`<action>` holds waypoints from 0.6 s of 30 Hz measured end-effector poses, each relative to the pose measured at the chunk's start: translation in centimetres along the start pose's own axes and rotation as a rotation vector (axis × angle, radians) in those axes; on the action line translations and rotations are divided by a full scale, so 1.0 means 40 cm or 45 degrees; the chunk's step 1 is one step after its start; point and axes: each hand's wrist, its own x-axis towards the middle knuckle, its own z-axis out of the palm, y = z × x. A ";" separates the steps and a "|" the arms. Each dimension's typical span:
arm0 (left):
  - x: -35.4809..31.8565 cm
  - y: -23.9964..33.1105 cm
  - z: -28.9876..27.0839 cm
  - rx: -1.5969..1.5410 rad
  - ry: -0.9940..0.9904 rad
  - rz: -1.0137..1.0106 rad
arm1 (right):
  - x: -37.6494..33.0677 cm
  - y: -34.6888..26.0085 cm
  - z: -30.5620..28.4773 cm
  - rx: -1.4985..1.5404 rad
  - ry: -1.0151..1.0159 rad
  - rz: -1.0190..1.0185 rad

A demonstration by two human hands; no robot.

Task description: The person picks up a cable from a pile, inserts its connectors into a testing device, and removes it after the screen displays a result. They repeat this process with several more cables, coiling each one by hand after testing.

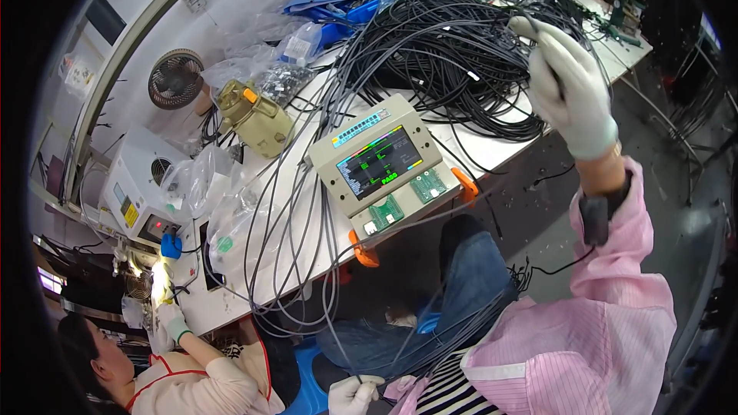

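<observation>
My right hand point(570, 88), in a white glove, is raised beside the pile of black cables point(453, 61) at the table's far right. Its fingers are pinched together; something small and dark shows at the tips, but I cannot make it out. Low in the view, my left hand point(355, 395), also white-gloved, is closed around a grey cable point(355, 365) by my lap. Between them on the table stands a beige tester point(374, 160) with a lit screen and two green circuit boards point(384, 214) on its front. Grey cables pass left of it and hang over the table edge.
Orange clamps point(364, 250) sit at the tester's front corners. Left of it are a beige jug point(255, 119), a fan point(175, 78), plastic bags point(242, 227) and a white machine point(142, 184). At lower left a co-worker point(192, 373) handles something under a bright lamp.
</observation>
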 end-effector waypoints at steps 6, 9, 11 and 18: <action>0.030 0.064 0.012 -0.397 -0.222 0.362 | -0.166 -0.034 0.094 -0.561 -0.764 -0.469; 0.067 0.086 0.068 -0.663 -0.070 0.557 | -0.258 -0.005 0.138 -0.538 -1.173 -0.331; 0.087 0.113 0.091 -0.550 0.027 0.092 | -0.306 0.032 0.158 -0.421 -1.258 -0.195; 0.202 0.199 0.184 -0.735 -0.366 0.142 | -0.410 0.111 0.146 -0.634 -1.347 -0.082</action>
